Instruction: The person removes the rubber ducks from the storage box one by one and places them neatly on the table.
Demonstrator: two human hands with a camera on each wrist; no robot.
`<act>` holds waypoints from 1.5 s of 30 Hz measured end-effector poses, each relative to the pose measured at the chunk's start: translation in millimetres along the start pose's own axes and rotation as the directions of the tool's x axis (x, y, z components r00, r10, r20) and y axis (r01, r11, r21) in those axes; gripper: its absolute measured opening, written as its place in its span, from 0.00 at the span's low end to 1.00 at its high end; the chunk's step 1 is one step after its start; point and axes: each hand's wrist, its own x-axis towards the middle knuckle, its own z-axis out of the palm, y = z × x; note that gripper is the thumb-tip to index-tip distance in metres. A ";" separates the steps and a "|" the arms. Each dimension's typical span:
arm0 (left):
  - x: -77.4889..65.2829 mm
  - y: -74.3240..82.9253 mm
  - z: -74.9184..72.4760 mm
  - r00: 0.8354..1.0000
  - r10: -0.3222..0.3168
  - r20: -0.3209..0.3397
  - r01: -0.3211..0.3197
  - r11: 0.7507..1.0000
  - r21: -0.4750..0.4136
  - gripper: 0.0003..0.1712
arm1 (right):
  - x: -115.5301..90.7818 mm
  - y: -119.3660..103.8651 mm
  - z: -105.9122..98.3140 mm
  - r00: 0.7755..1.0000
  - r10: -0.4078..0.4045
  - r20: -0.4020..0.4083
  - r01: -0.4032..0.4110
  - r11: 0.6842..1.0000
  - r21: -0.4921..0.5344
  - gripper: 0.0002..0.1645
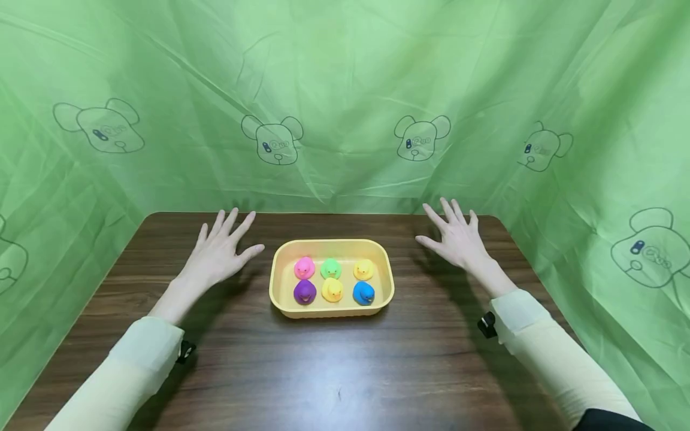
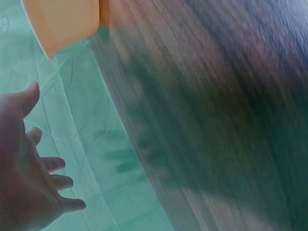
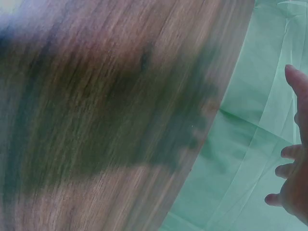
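Note:
A yellow plastic tray (image 1: 332,312) rests mid-table with small rubber ducks in two rows. At its back are a pink duck (image 1: 304,267), a green duck (image 1: 331,268) and a yellow duck (image 1: 363,269). The front row has a purple duck (image 1: 305,292), another yellow duck (image 1: 332,290) and a blue duck (image 1: 363,293). Left of the tray, my left hand (image 1: 218,254) is held over the table with fingers spread and nothing in it. My right hand (image 1: 455,239) hovers to the tray's right, fingers likewise spread, holding nothing; its shadow falls on the wood in the right wrist view.
The dark wooden table (image 1: 323,371) has its back edge against a green cloth curtain (image 1: 345,72) printed with bear-head outlines. This cloth also closes in the left and right sides. Black straps (image 1: 487,325) show at both sleeve cuffs.

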 end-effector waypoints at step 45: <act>-17.8 24.4 19.1 0.999 0.001 0.034 0.016 0.867 -0.498 0.44 | -9.6 -30.5 0.2 0.970 0.104 -0.220 -0.038 0.958 0.285 0.42</act>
